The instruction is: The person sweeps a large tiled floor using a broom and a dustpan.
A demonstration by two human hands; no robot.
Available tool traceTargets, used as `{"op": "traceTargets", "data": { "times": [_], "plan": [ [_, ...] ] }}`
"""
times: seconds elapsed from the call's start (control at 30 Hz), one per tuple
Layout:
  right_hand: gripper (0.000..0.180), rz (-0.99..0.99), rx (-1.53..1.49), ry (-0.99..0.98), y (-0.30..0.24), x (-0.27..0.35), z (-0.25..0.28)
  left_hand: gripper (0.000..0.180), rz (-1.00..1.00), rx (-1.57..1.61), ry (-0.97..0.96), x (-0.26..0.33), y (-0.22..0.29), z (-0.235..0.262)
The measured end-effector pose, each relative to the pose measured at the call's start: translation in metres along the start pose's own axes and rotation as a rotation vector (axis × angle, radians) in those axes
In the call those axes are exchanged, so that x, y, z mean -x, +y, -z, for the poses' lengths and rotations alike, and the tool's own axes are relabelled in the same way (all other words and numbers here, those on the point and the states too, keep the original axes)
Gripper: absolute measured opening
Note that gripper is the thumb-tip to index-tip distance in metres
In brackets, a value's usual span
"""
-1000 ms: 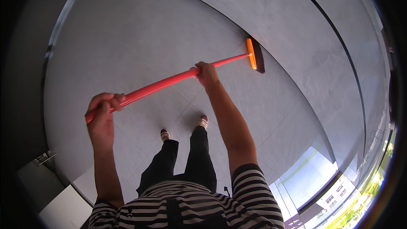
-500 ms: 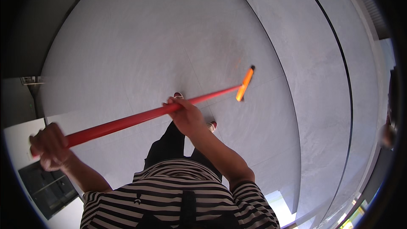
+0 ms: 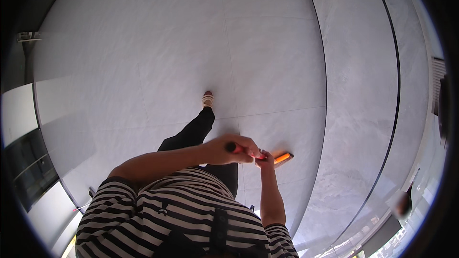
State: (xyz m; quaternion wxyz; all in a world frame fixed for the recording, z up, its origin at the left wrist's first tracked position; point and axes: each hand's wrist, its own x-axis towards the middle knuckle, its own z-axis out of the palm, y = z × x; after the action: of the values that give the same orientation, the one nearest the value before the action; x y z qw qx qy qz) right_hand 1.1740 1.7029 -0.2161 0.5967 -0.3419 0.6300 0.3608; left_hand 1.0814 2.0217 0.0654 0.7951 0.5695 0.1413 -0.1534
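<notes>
A broom with a red handle and an orange, bristled head (image 3: 283, 158) slants across in front of my body, the head low beside me on the right, near the floor. Wrapped round the upper handle, just below its black end cap, is my left hand (image 3: 228, 151). Farther along, close to the left one, my right hand (image 3: 264, 159) grips the red shaft. Both hands and the foreshortened view hide much of the handle. I cannot tell whether the bristles touch the floor.
Grey tiled floor (image 3: 177, 48) spreads ahead of my stepping foot. Along the right runs a grey wall (image 3: 356, 67) with a dark line at its base and a black strip. White and dark panels (image 3: 28, 157) stand at the left; a blurred dark shape (image 3: 402, 204) shows far right.
My left hand has swung from far left to the front of my body. The broom head has come back toward me on the right, and the view has moved along the floor.
</notes>
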Motion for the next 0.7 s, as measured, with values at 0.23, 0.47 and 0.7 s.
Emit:
{"op": "traceTargets", "data": {
  "times": [0.23,0.47,0.7],
  "plan": [
    [0.004,-0.290,0.270,-0.775,0.201,0.085,-0.279,0.010,-0.683,-0.293,0.350,0.128,0.120,0.155],
    [0.010,-0.336,0.414,-1.116,0.271,0.149,-0.428,0.013,-0.888,-0.953,0.410,0.153,0.145,0.134],
    [0.007,-0.175,0.464,-0.982,0.232,0.218,-0.355,0.011,-1.000,-0.603,0.408,0.239,0.145,0.162]
  ]
}}
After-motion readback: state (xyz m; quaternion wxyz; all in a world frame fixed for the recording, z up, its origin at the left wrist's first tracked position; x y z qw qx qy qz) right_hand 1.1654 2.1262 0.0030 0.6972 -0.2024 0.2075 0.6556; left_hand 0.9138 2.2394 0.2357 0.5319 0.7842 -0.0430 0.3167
